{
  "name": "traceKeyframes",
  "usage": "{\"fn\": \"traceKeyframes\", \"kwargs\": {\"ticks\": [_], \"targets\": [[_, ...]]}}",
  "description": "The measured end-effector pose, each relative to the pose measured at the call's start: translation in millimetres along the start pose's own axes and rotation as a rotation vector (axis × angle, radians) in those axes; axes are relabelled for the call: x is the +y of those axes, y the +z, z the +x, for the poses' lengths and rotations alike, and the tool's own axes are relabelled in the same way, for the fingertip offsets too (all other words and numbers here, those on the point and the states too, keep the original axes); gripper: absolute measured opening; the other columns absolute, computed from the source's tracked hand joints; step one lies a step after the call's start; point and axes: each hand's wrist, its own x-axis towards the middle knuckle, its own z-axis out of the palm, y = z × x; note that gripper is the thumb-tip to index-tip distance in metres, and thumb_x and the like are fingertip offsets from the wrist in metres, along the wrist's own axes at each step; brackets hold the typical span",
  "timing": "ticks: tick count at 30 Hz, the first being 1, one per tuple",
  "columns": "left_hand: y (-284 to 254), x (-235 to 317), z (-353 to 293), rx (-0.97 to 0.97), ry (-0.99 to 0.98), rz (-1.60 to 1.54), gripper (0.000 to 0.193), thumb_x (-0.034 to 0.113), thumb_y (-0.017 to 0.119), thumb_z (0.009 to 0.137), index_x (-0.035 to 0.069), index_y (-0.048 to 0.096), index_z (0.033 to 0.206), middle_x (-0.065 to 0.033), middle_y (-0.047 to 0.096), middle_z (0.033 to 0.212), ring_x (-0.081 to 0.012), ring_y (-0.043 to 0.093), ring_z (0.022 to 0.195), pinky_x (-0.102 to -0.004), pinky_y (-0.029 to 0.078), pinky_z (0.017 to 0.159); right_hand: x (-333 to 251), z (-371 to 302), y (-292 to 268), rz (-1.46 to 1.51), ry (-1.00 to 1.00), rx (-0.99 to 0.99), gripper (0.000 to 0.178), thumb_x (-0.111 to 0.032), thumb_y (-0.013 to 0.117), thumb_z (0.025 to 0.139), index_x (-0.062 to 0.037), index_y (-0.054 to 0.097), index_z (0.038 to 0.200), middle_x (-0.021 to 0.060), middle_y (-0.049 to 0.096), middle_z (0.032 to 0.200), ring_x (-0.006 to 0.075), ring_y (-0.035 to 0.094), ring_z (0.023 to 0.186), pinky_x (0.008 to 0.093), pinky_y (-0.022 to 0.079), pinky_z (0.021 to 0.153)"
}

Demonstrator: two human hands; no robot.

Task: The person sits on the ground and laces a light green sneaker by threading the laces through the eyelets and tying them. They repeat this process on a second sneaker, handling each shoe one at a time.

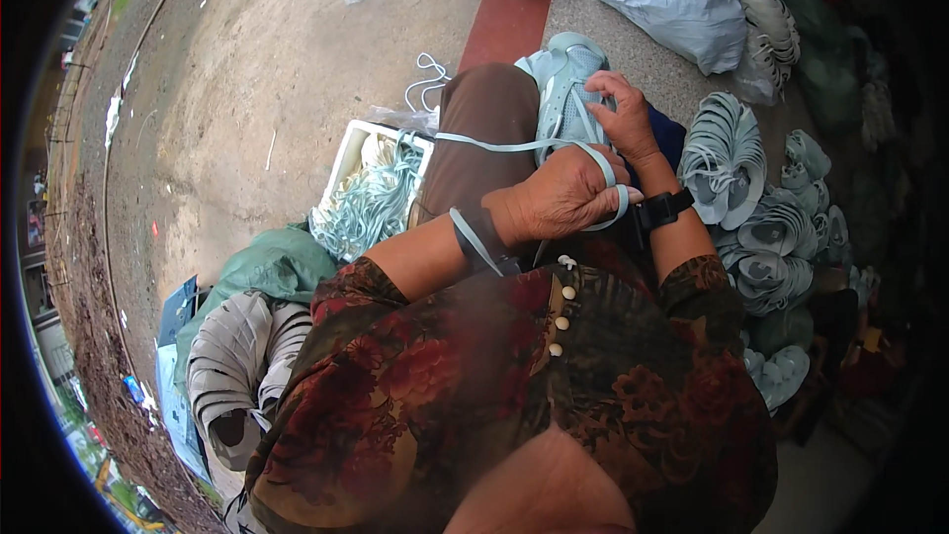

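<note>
A pale blue-green sneaker upper (567,104) lies at my right knee, its toe away from me. My left hand (565,190) is closed on a pale blue shoelace (484,144), which loops round its fingers and stretches left across my brown trouser leg. Just beyond it, my right hand (623,117) hovers at the upper's right side, fingers curled and a gap between fingertips and thumb. A strand of lace runs from the upper past that thumb. Another piece of lace crosses my left forearm.
Left of my leg stands a white box (348,163) full of loose laces. Stacked grey uppers (229,366) lie beside a green sack (267,267). On the right are stacked pale uppers (724,163); a white plastic bag (672,5) of uppers sits at the far right.
</note>
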Motion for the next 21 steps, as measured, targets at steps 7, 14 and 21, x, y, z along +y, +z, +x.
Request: {"fn": "traceKeyframes", "kwargs": {"ticks": [7, 14, 21], "targets": [[-14, -4, 3, 0.234, 0.039, -0.113, 0.019, 0.015, 0.051, 0.089, -0.001, 0.054, 0.081, -0.0139, 0.055, 0.081, -0.0304, 0.054, 0.076, -0.0358, 0.044, 0.073, 5, -21, -3, -0.086, 0.005, 0.146, 0.013, -0.012, 0.062, 0.076, -0.0027, 0.060, 0.085, 0.0108, 0.060, 0.074, 0.0262, 0.058, 0.066, 0.0339, 0.046, 0.058], [1, -9, 16, 0.188, 0.184, 0.065, 0.011, 0.009, 0.053, 0.086, -0.001, 0.054, 0.082, -0.0154, 0.056, 0.085, -0.0326, 0.055, 0.080, -0.0375, 0.044, 0.074, -14, -12, 24, -0.443, -0.592, 0.333, 0.016, -0.021, 0.062, 0.080, -0.0074, 0.056, 0.086, 0.0139, 0.051, 0.065, 0.0326, 0.052, 0.059, 0.0376, 0.044, 0.052], [-2, -18, 16, 0.181, 0.173, 0.102, 0.011, 0.009, 0.055, 0.085, -0.001, 0.054, 0.081, -0.0157, 0.056, 0.084, -0.0333, 0.055, 0.081, -0.0392, 0.045, 0.073, 6, -11, 34, 0.261, -0.021, 0.097, 0.014, -0.020, 0.060, 0.083, -0.0057, 0.060, 0.083, 0.0136, 0.056, 0.070, 0.0241, 0.053, 0.062, 0.0342, 0.042, 0.060]]}}
